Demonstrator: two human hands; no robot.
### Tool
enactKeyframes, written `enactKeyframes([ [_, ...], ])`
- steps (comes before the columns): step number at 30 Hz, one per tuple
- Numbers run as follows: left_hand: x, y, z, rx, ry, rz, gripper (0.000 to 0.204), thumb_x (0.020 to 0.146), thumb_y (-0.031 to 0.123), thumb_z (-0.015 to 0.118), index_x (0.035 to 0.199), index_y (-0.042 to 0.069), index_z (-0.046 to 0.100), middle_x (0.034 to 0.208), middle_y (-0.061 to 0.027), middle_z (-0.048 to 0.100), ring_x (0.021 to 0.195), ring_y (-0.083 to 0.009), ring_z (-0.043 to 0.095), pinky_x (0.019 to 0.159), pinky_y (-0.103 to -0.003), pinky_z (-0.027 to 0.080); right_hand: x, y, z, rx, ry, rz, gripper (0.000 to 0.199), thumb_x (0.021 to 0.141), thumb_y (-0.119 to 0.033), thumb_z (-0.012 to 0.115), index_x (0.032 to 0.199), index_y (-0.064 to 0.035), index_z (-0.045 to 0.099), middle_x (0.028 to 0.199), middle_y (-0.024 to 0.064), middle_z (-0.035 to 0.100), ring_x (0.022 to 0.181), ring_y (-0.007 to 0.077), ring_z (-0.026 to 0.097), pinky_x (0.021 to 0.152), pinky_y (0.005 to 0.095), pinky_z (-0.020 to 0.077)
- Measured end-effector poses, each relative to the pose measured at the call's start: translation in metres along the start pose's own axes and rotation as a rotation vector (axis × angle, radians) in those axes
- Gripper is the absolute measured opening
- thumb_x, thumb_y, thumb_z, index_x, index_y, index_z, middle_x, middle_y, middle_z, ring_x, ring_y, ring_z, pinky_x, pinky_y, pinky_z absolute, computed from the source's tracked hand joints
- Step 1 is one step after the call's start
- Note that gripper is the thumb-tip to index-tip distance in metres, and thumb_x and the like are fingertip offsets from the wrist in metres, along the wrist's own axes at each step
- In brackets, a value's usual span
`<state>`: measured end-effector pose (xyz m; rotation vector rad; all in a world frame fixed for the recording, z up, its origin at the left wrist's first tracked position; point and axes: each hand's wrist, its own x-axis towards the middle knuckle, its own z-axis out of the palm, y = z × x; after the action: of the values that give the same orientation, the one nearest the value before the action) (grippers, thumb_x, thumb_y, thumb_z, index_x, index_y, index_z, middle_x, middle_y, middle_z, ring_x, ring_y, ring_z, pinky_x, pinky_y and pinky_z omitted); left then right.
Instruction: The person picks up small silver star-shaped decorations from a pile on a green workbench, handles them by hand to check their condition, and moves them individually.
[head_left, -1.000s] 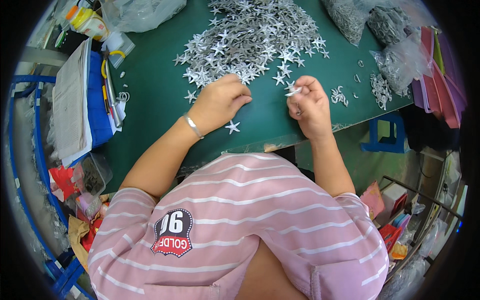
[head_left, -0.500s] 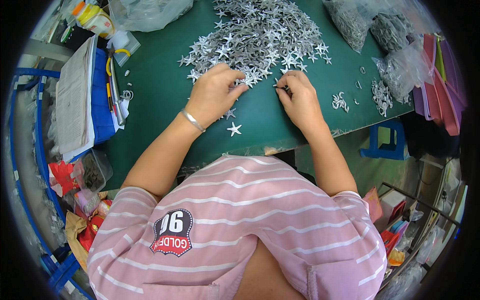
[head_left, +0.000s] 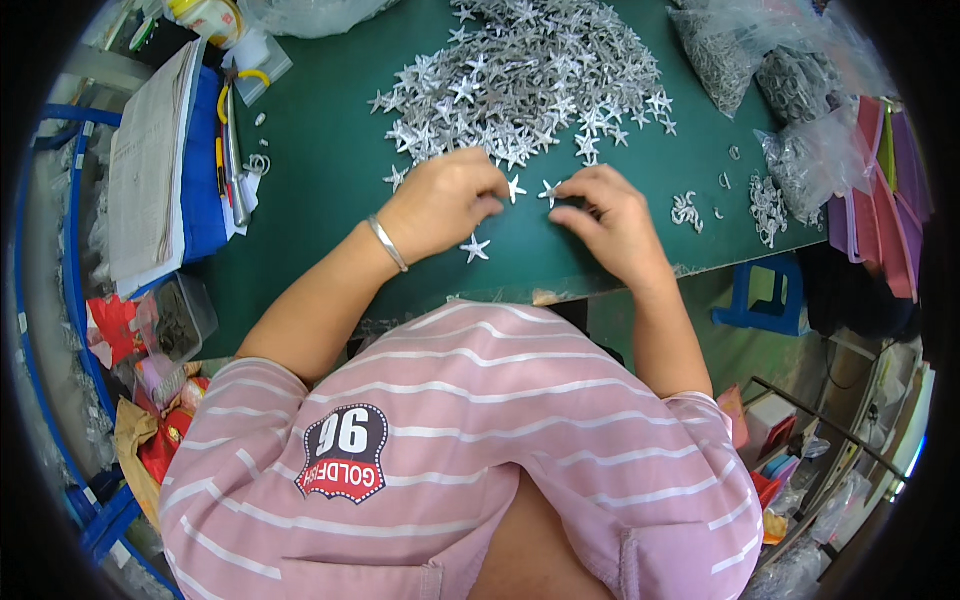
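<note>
Small silver starfish-shaped pieces lie in a large heap (head_left: 530, 80) on the green tabletop. My left hand (head_left: 445, 205), with a metal bangle at its wrist, is below the heap, its fingers curled toward the thumb. Whatever those fingers hold is hidden. One starfish piece (head_left: 515, 189) lies by its index fingertip, and another starfish piece (head_left: 475, 249) rests on the table below that hand. Across a small gap, my right hand (head_left: 615, 220) has its thumb apart from the bent fingers. Its index fingertip meets a single starfish piece (head_left: 549, 194).
At the right are a small pile of metal clasps (head_left: 686, 211), a heap of rings (head_left: 768, 210) and clear bags (head_left: 715, 60) of metal parts. Scissors (head_left: 225, 95) and papers (head_left: 150, 150) on a blue holder lie left. A blue stool (head_left: 760, 297) stands beyond the table edge.
Both hands have come slightly back from the heap. The right thumb has parted from its fingers. A starfish piece now shows beside the left fingertips.
</note>
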<state>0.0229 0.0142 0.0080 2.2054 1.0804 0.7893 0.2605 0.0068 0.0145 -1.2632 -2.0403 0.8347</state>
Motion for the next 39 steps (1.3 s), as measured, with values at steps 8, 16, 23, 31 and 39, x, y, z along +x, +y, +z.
enactKeyframes([
  [8, 0.008, 0.004, 0.010, 0.169, -0.022, 0.101, 0.012, 0.072, 0.005, 0.071, 0.083, 0.005, 0.066, 0.081, -0.0080, 0.058, 0.073, -0.0259, 0.061, 0.064, -0.034, 0.050, 0.007, -0.005, 0.016, -0.236, 0.036, -0.110, 0.013, 0.075, -0.005, 0.071, 0.087, -0.0045, 0.068, 0.086, 0.0098, 0.061, 0.069, 0.0247, 0.061, 0.065, 0.0331, 0.0502],
  [16, 0.001, 0.005, -0.019, -1.281, 0.039, -0.426, 0.009, 0.087, 0.012, 0.059, 0.086, 0.003, 0.058, 0.087, -0.0055, 0.056, 0.071, -0.0107, 0.050, 0.054, -0.021, 0.041, 0.000, 0.018, -0.028, 1.409, 0.260, 0.379, 0.009, 0.082, -0.006, 0.068, 0.089, -0.0031, 0.064, 0.081, 0.0031, 0.060, 0.067, 0.0092, 0.054, 0.050, 0.0217, 0.0412],
  [23, -0.008, -0.001, -0.023, -1.341, 0.160, -0.622, 0.008, 0.089, 0.011, 0.058, 0.091, 0.003, 0.056, 0.078, -0.0027, 0.053, 0.060, -0.0039, 0.041, 0.043, -0.017, 0.030, 0.005, 0.023, -0.004, -0.323, 0.319, 0.164, 0.023, 0.076, -0.012, 0.074, 0.092, 0.0024, 0.067, 0.072, 0.0109, 0.059, 0.064, 0.0224, 0.058, 0.061, 0.0339, 0.0488],
  [31, -0.003, 0.014, -0.023, -0.447, 0.213, -0.397, 0.009, 0.082, 0.008, 0.069, 0.087, 0.002, 0.065, 0.072, 0.0032, 0.055, 0.067, -0.0032, 0.048, 0.055, -0.019, 0.038, 0.010, 0.028, -0.009, 1.092, 0.138, 0.394, 0.024, 0.076, 0.001, 0.067, 0.097, -0.0047, 0.057, 0.076, 0.0062, 0.056, 0.057, 0.0140, 0.050, 0.042, 0.0240, 0.0350],
  [39, 0.026, -0.002, 0.014, 0.336, 0.099, -0.056, 0.023, 0.072, 0.011, 0.074, 0.091, 0.003, 0.062, 0.087, -0.0116, 0.056, 0.078, -0.0304, 0.061, 0.066, -0.039, 0.050, 0.037, 0.036, -0.005, -0.090, 0.248, 0.120, 0.024, 0.075, -0.009, 0.075, 0.094, 0.0022, 0.067, 0.084, 0.0097, 0.061, 0.066, 0.0181, 0.059, 0.059, 0.0279, 0.0486],
])
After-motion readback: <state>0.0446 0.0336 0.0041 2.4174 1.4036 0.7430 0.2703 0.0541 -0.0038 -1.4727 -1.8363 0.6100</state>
